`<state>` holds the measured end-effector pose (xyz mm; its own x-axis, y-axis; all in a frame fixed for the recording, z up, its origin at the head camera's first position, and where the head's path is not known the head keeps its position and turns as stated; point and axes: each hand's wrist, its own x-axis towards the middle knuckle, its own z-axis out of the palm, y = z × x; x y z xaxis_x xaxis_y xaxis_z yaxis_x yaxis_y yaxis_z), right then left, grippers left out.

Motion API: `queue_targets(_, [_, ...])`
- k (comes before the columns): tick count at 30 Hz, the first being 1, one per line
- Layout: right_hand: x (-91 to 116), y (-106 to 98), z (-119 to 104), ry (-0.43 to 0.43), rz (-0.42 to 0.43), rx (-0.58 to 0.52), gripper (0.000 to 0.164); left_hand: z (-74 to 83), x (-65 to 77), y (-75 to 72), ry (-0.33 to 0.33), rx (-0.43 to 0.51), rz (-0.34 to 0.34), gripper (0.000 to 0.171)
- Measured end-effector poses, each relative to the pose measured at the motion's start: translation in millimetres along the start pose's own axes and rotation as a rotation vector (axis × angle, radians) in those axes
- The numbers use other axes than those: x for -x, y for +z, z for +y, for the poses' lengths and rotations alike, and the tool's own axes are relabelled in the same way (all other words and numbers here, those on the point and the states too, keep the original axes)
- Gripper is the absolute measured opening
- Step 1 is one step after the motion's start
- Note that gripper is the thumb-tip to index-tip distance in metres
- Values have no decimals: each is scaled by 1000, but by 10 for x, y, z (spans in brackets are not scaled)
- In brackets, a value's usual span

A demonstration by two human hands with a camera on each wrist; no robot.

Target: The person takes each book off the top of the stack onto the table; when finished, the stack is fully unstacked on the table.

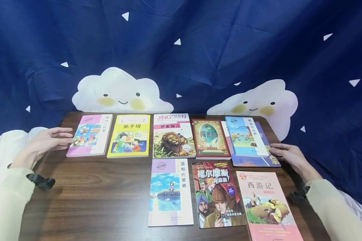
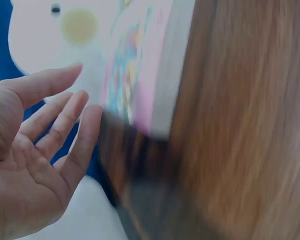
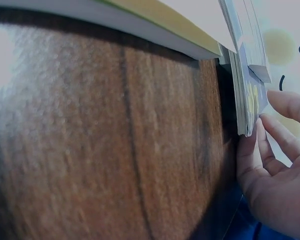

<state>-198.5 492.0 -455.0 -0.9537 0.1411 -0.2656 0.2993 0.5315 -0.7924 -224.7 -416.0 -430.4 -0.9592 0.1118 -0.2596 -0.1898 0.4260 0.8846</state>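
Observation:
My left hand [image 1: 49, 140] is at the left end of the back row, its loosely extended fingers beside a pink-and-white book [image 1: 88, 135]. In the left wrist view, the palm [image 2: 35, 185] faces that book's blurred edge and holds nothing. At the right end, my right hand [image 1: 291, 159] has its fingertips right at the edge of a blue-purple book [image 1: 241, 161]. A light-blue and white book [image 1: 248, 135] lies on top of that one. In the right wrist view, the thumb and fingers [image 3: 252, 150] lie relaxed around the purple book's corner.
Between these lie a yellow book [image 1: 129, 135], a lion-cover book [image 1: 173, 137] and a red-brown book [image 1: 211, 139]. Nearer are a whale-story book [image 1: 170, 192], a detective book [image 1: 218, 197] and a pink book [image 1: 268, 207]. The dark wood table [image 1: 93, 197] meets a blue cloud-print curtain [image 1: 199, 67].

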Motion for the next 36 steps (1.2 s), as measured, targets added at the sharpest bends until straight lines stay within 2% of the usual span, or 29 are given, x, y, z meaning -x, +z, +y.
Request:
queue_targets(3, [11,-8,-11,-4,4,4,75,217,-99,274,25,44,1,42])
queue_targets(7, [5,-10,-15,-14,0,1,75,587,-247,817,68,88,-23,55])
queue_targets(10, [0,-11,-16,-20,-2,-8,75,928,-327,1328,80,114,-52,62])
queue_targets(13, [-1,-13,-18,-16,-2,0,74,1236,-415,1887,107,166,-90,56])
queue_targets(16, [0,-8,-17,-8,-3,30,74,1474,-510,2445,150,240,-138,50])
queue_targets(18, [3,-1,-26,-3,-1,47,74,1605,-574,2800,155,307,-180,47])
queue_targets(22, [9,8,-41,-6,-1,55,73,1820,-676,3429,135,389,-256,46])
queue_targets(27, [5,17,-39,2,0,57,73,2008,-762,4077,114,427,-333,49])
queue_targets(32, [-1,6,-32,-13,5,73,73,2140,-814,4607,78,467,-377,50])
queue_targets(36, [2,-2,-34,-21,17,101,72,2219,-845,4923,54,491,-373,49])
